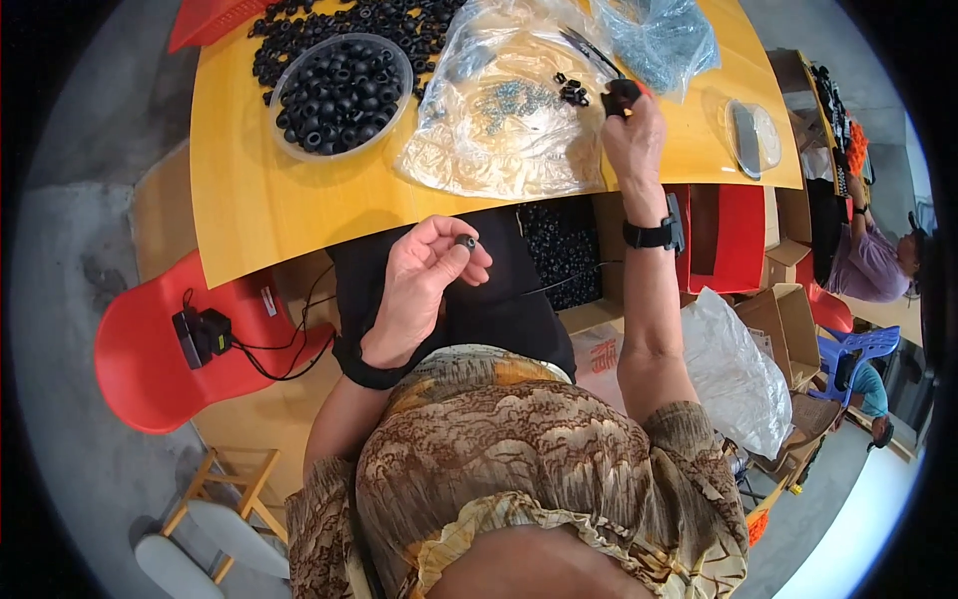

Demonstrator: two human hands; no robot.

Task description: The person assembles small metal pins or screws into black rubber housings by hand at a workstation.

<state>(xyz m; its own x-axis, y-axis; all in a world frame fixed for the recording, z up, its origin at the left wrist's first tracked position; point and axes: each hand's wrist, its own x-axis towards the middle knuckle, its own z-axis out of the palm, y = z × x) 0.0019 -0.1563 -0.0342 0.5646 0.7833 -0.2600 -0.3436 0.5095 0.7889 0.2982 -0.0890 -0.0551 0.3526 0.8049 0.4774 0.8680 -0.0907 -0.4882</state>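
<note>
Saw red printing [604, 355] on pale plastic, pinched black bead [466, 242] in left hand [423, 267], clamped right hand [637, 136] around black-and-red tool [620, 97] beside clear bag [479, 165]

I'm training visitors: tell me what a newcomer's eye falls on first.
Likely the round tub of black parts at the left of the yellow table. Then the red chair, left of the person. The left hand pinches a small dark part; the right hand, over the table, holds something black and red.

Single wide fisheye view, head-worn: looks steeply down from close above, on near side of glossy yellow flat-topped table [349, 195].
</note>
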